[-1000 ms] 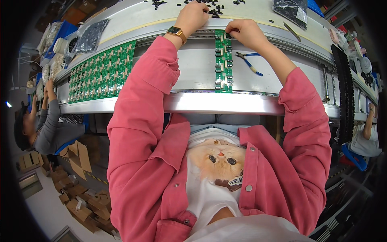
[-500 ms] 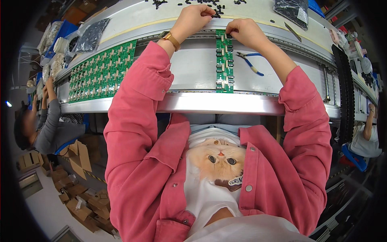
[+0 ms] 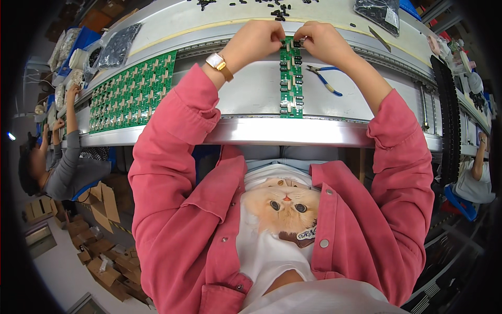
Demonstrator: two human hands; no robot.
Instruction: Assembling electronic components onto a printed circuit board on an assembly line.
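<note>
A narrow green circuit board strip [image 3: 291,89] lies across the rails in front of me. Small black components and pale connectors run along both its long sides. At its far left corner my left hand [image 3: 260,43] is closed in a pinch, its fingertips hiding what they hold. My right hand [image 3: 323,43] pinches at the far right corner, beside a black component; whatever is between those fingertips is too small to make out. Just beyond my fingers, several loose black components [image 3: 280,13] are scattered on the pale work surface.
Blue-handled pliers [image 3: 328,81] lie right of the strip. A block of populated green boards [image 3: 135,93] sits on the rails to the left. Farther back are tweezers [image 3: 380,38] and a bag of black parts [image 3: 380,14]. A co-worker [image 3: 65,162] sits at the left.
My left hand has come back from the loose black components to the strip's far left corner. My right hand stays at the far right corner, shifted slightly. The strip has slid slightly away from me.
</note>
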